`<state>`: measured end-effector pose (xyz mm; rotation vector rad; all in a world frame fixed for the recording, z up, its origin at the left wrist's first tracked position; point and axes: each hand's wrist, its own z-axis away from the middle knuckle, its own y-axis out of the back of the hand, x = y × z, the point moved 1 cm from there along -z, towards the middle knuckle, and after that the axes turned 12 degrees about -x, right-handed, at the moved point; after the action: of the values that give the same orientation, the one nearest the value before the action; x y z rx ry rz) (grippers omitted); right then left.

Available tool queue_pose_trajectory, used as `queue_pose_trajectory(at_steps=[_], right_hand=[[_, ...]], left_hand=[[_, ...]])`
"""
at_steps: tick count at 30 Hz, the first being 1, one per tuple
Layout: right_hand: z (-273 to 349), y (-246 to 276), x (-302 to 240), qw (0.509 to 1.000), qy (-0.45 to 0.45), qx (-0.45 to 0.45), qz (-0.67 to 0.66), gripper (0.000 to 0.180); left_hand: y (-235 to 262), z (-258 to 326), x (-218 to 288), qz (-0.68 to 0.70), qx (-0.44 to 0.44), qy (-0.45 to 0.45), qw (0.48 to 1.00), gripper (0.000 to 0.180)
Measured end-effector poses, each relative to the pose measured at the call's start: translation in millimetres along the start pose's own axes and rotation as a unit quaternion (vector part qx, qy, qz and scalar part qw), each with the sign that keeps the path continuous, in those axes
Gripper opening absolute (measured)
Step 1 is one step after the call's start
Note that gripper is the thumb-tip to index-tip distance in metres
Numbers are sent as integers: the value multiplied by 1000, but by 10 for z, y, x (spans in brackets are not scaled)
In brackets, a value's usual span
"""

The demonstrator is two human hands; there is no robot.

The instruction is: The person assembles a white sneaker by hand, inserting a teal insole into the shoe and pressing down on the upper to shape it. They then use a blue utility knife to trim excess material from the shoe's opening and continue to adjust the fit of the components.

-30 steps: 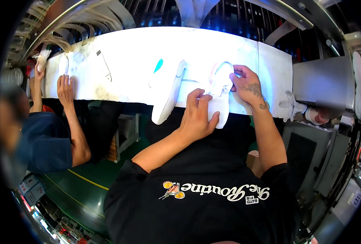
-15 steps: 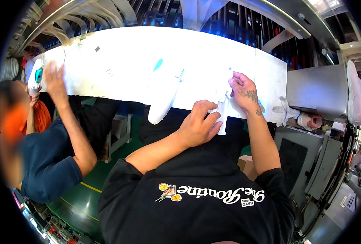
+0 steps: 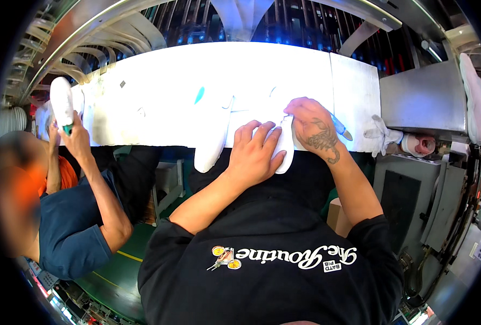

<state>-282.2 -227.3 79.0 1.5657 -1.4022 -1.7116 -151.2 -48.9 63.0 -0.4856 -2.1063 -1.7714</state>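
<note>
A white shoe-shaped piece (image 3: 285, 154) lies between my hands at the near edge of the brightly lit white table. My left hand (image 3: 253, 146) is closed on its left side, fingers over the top and thumb near its close end. At the far end, my right hand (image 3: 311, 122) curls its fingers down against the piece; a small dark detail shows beneath the fingertips, too small to name. To the left, another white shoe-shaped piece (image 3: 210, 149) sticks out over the table edge. A slim blue tool with a pointed tip (image 3: 340, 128) rests right of my right hand.
At the left, a co-worker holds up a white shoe-shaped piece (image 3: 61, 102) with green on it. A teal sliver (image 3: 199, 95) lies on the white table (image 3: 159, 81). A white glove (image 3: 382, 134) and a roll (image 3: 418, 145) sit at the right, beside a metal box (image 3: 421, 111).
My hands and the white piece have shifted left, with my right hand now lower and curled over its far end. The blue tool shows more. The co-worker has raised their piece.
</note>
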Motion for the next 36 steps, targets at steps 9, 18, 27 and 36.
queue_pose_trajectory(at_steps=[9, 18, 27, 36], right_hand=[[-46, 99, 6, 992, -9, -117, 47, 32], [-264, -20, -82, 976, -80, -175, 103, 54], [-92, 24, 13, 989, -70, -127, 0, 41], [347, -327, 65, 997, -37, -33, -67, 55]], left_hand=[[-4, -47, 30, -36, -43, 37, 998, 53], [39, 4, 75, -72, -73, 43, 994, 58], [518, -124, -113, -85, -74, 18, 993, 37], [822, -651, -614, -300, -141, 90, 939, 21]])
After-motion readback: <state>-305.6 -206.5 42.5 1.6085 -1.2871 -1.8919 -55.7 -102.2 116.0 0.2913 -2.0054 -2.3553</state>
